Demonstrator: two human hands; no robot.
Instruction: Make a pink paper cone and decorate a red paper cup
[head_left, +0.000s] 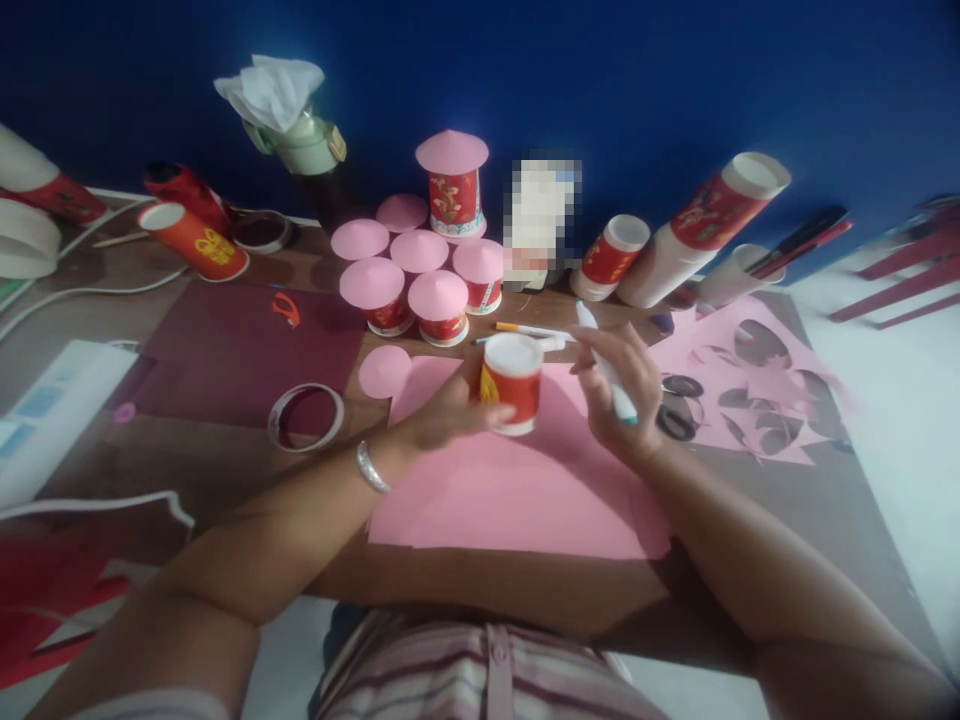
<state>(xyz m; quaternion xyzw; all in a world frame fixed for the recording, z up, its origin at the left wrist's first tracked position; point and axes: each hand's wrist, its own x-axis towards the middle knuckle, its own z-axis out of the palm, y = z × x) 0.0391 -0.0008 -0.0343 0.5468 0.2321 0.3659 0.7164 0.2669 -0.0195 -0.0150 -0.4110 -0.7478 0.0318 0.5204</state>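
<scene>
My left hand is closed around the side of a red paper cup, which stands bottom-up with its white base showing. A yellow mark shows on the cup's left side. Between the fingers of my right hand is a white marker with teal ends, slanting down to the right, apart from the cup. Under both hands lies a pink paper sheet. A small pink paper disc overlaps the sheet's upper left corner.
Behind stand several red cups with pink cone tops, one taller stack, and a phone-like object, blurred out. Black-handled scissors and cut pink scraps lie right. Left are a tape roll and an orange cutter.
</scene>
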